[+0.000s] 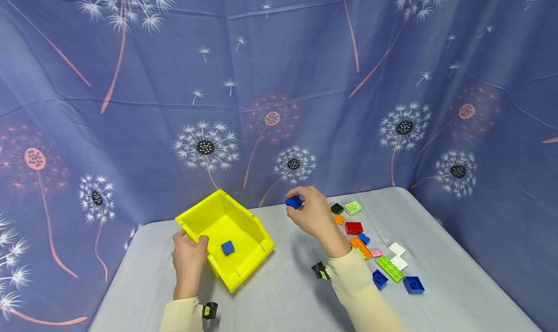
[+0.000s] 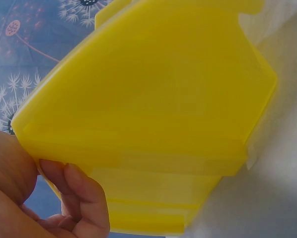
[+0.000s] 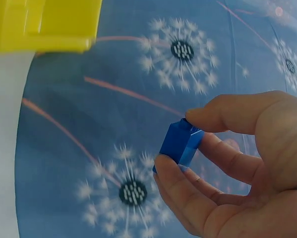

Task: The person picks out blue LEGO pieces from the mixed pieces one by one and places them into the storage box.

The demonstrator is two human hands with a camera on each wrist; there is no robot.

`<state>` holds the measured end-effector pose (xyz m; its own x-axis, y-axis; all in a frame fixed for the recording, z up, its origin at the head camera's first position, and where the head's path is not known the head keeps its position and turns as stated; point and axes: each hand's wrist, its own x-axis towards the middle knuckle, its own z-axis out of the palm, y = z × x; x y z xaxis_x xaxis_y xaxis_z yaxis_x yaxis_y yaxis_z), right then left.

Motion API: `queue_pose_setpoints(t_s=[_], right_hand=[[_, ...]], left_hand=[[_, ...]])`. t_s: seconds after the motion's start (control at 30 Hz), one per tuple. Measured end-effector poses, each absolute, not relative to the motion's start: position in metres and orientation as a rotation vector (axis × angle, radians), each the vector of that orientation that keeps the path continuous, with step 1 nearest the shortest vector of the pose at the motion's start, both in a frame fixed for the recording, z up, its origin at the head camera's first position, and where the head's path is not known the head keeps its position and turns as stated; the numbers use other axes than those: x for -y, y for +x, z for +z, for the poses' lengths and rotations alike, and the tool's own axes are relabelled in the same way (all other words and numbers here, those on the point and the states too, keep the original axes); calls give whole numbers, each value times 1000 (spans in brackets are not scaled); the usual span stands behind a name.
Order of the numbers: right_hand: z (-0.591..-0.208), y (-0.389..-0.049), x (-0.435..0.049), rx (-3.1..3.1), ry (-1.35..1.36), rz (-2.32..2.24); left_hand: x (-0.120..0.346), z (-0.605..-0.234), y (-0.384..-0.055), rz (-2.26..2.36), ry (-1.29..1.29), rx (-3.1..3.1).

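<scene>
A yellow plastic bin [image 1: 244, 225] is tilted in my left hand [image 1: 189, 254], whose thumb hooks over the side wall. In the left wrist view the curled fingers [image 2: 89, 198] grip the rim from beneath. Inside the bin lies a single blue brick [image 1: 227, 247]. To the right of the bin, above the table, my right hand [image 1: 311, 213] pinches another blue brick [image 1: 294, 202]. The right wrist view shows that blue brick [image 3: 181, 144] between thumb and fingertips, apart from the bin.
On the grey table [image 1: 279, 293], several toy bricks lie scattered at the right. Among them are a red brick [image 1: 353, 228], a long green brick [image 1: 390, 268], an orange brick [image 1: 361, 247] and a blue brick [image 1: 413, 285]. A dandelion-patterned curtain [image 1: 279, 80] hangs behind the table.
</scene>
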<state>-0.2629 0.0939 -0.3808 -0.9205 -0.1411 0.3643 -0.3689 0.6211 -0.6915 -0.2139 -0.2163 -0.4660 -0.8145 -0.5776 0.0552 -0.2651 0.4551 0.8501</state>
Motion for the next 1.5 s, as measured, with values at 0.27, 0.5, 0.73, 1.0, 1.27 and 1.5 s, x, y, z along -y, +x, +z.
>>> queue_pose_setpoints(t_s=[0.27, 0.5, 0.73, 1.0, 1.27, 1.5], right_hand=[[-386, -264, -55, 2590, 555, 1159], [-391, -262, -22, 2634, 657, 1157], [-398, -258, 7, 2685, 718, 1136], [-411, -255, 31, 2696, 781, 1113], [-426, -256, 46, 2733, 807, 1053], [-440, -253, 51, 2804, 790, 1037]], left_hand=[[217, -466, -212, -1306, 728, 2378], [217, -467, -214, -1294, 714, 2375], [218, -466, -214, -1280, 715, 2377], [217, -465, -214, -1295, 722, 2380], [218, -467, -215, -1292, 711, 2375], [218, -467, -216, -1271, 703, 2379]])
